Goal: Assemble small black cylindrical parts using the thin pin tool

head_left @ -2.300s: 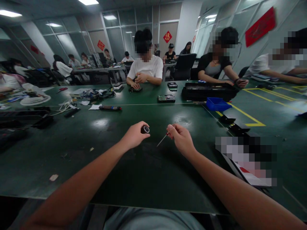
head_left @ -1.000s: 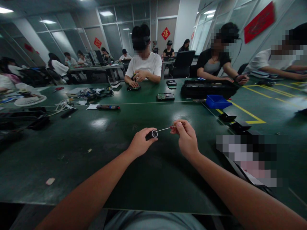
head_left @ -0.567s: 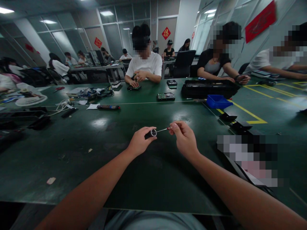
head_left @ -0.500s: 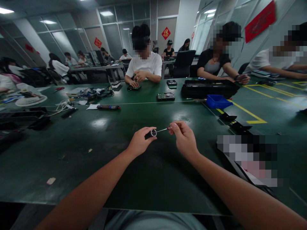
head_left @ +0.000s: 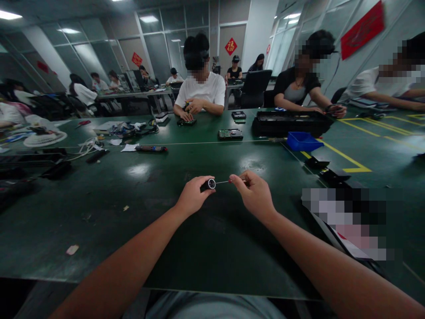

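Hovering over tabletop (head_left: pixel 149 212), between near edge and centre seam: both arms raised, work kept in clear view. Left grip (head_left: pixel 192 197) clenched round cylinder (head_left: pixel 210 183), ringed end turned right to meet tool. Right grip (head_left: pixel 255 197) pinches screwdriver (head_left: pixel 222 181) at red handle, shaft level, tip at cylinder's end. 2.3 s ago: shaft slanted down, well apart from cylinder; now aligned, meeting it.

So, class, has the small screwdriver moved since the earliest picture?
Yes. The small screwdriver has swung up from slanting to level with the table seam, its tip now at the black cylinder.
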Motion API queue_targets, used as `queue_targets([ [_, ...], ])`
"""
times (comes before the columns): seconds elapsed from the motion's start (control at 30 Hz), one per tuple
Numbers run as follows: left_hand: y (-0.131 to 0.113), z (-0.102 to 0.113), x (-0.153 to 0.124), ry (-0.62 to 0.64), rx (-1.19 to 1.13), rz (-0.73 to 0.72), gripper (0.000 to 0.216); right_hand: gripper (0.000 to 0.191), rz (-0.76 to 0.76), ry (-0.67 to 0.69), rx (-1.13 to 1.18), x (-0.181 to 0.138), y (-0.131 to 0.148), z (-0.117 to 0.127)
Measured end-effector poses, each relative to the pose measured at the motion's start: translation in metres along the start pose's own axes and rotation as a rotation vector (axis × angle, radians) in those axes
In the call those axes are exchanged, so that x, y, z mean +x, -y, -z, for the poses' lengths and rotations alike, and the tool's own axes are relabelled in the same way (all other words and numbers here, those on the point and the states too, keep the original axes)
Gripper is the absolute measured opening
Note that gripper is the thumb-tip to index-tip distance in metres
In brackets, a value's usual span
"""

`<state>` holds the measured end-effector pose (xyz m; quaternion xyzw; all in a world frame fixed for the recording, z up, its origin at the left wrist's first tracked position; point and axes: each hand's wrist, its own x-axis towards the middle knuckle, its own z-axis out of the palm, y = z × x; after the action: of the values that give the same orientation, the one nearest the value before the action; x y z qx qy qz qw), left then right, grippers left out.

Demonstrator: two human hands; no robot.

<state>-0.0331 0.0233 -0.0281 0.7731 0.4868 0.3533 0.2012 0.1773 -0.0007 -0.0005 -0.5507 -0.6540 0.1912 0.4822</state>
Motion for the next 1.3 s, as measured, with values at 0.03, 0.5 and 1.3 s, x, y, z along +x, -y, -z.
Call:
queue_targets([
  [0.03,0.0002,0.0,0.0001,0.001,0.002,-0.003,0.04,0.033,0.013,0.012,0.004,0.0,0.0002,0.0006],
  [0.5,0.0015,0.0015,0.0001,0.014,0.03,-0.02,0.039,0.013,0.146,0.123,0.118,-0.0029,0.0003,0.0008],
  [1.3,-0.0005,0.0031,0.0001,0.014,0.028,-0.032,0.037,0.03,0.084,0.133,0.007,-0.0034,0.0007,-0.0006],
])
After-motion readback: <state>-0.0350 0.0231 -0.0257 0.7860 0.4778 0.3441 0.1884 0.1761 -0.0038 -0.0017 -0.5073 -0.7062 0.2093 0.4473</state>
